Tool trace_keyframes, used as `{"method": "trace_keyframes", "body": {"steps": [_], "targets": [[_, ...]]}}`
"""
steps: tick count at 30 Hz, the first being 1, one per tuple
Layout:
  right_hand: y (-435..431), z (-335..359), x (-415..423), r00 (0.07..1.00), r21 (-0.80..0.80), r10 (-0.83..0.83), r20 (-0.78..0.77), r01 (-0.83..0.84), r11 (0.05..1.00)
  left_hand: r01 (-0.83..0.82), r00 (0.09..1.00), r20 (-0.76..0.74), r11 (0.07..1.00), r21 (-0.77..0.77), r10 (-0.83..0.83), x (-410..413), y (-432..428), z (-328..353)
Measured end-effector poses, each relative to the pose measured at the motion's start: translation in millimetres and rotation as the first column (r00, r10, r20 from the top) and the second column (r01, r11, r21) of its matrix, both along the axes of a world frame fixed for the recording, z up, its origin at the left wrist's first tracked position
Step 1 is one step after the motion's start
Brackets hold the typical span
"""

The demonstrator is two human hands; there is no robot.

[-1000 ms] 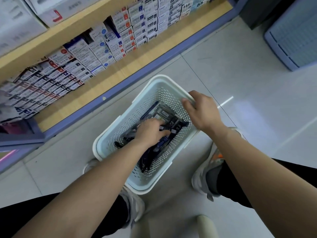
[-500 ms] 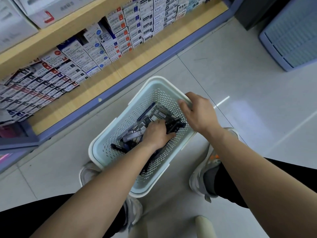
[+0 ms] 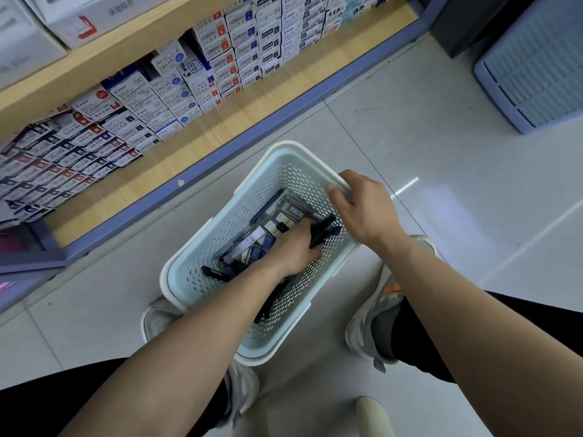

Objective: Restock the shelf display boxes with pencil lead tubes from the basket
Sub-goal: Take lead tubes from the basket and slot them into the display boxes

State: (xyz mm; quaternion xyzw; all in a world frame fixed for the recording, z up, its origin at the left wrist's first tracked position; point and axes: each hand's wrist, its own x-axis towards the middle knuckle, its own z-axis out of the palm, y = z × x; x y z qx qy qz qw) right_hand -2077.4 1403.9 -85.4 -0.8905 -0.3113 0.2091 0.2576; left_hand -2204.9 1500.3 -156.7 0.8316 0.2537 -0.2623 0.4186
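The left hand [image 3: 293, 247] sits nearer the basket's [image 3: 227, 228] 3 o'clock wall than before, fingers curled round lead tubes [image 3: 328, 230], probably light, stiff, slippery, best gripped mid-length; right hand [image 3: 362, 209] fingers hook the 1 o'clock rim.

Among the tubes [image 3: 277, 222] in the basket [image 3: 189, 279] I read only one label plainly: "HB" and "0.7" on a pale tube [image 3: 252, 240] just left of my left hand [image 3: 293, 252]. The digits on the labels just beyond the fingertips are too blurred to settle.

Up and left of the hand, the shelf boxes [image 3: 290, 17] carry "PILOT" again and again. A blue box [image 3: 193, 67] shows a large "0.5", and the white ones beside it [image 3: 172, 86] read "BLS-FR5". Farther right, small "0.5" and "0.4" marks — the rest is too fine.
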Motion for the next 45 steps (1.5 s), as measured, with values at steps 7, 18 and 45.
{"method": "trace_keyframes", "body": {"steps": [7, 18, 45], "targets": [[-0.4, 0.7, 0.3, 1.0, 0.006, 0.004, -0.012, -0.004, 1.0, -0.043, 0.999, 0.004, 0.994, -0.098, 0.043, -3.0, 4.8, 1.4], [-0.9, -0.6, 1.2, 1.0, 0.006, 0.016, -0.005, -0.016, 1.0, -0.278, 0.96, -0.096, 0.939, -0.205, 0.263, -12.6, 19.7, 14.0], [27.6, 232.8, -70.1, 0.828, 0.404, 0.154, -0.54, 0.094, 0.91, -0.468, 0.683, 0.354, 0.755, -0.459, 0.639, -86.2, 40.4, 290.8]]}}
